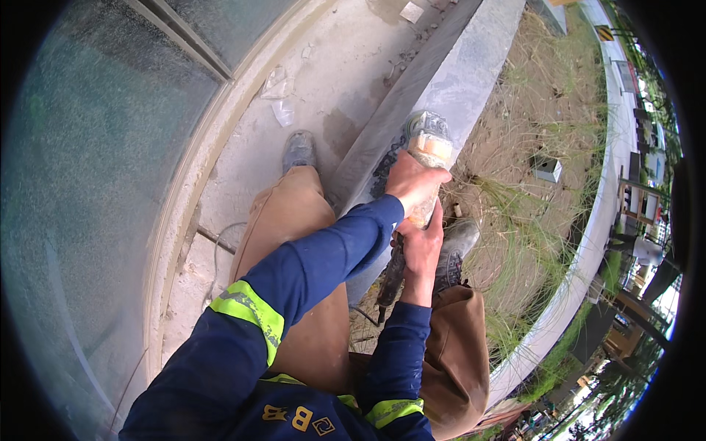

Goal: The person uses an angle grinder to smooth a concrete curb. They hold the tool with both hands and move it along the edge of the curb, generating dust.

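A dust-caked power tool, like an angle grinder with an orange and grey body, rests against the top of a grey concrete ledge. My left hand is closed around the tool's body near its head. My right hand grips it lower down, by the dark rear end, from which a cord runs. A dark, rough patch shows on the concrete just left of the tool's head. My boots straddle the ledge, one on the pale floor and one on the planted soil.
A glass panel in a pale frame stands at the left. Plastic scraps and a loose cord lie on the floor. Grass and a small box are right of the ledge. Beyond a curved kerb, a person stands.
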### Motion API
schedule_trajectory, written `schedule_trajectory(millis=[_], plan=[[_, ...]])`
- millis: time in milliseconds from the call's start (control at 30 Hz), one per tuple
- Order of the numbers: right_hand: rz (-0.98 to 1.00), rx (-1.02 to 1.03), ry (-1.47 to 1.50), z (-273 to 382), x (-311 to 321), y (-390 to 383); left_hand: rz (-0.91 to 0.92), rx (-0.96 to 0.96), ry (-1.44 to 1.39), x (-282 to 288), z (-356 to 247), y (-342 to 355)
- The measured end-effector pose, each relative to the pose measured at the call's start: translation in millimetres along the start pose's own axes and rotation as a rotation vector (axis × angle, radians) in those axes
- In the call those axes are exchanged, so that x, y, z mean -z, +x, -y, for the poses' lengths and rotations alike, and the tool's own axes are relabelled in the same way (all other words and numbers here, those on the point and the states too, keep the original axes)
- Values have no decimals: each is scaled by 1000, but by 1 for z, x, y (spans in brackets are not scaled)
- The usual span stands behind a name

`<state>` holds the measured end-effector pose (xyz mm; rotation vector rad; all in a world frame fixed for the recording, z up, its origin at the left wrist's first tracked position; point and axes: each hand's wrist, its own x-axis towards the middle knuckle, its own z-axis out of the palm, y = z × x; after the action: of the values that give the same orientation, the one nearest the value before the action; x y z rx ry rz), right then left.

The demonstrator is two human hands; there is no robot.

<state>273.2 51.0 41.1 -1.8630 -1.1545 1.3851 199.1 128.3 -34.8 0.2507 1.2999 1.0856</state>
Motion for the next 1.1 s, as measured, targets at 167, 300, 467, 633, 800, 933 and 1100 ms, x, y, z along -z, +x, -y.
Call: schedule_trajectory(millis=[167, 300, 467, 633, 800, 933, 1100], plan=[[-26, 41, 54, -5, -6, 4, 31, -10, 37, 1, -1, 7], [-39, 43, 3, 3, -1, 4, -2, 28, 74, -4, -10, -1], [6, -17, 21, 0, -1, 8, 39, 4, 23, 0, -4, 8], [-3, -7, -24, -9, 9, 12, -1, 4, 5, -6, -5, 1], [-44, -45, 7, 1, 2, 5, 1, -3, -2, -4, -3, 1], [41, -30, -7, -3, 10, 4, 0, -7, -35, -3, 2, -1], [-48, -4, -19, -8, 0, -4, 33, -32, 0, 1, 6, 1]])
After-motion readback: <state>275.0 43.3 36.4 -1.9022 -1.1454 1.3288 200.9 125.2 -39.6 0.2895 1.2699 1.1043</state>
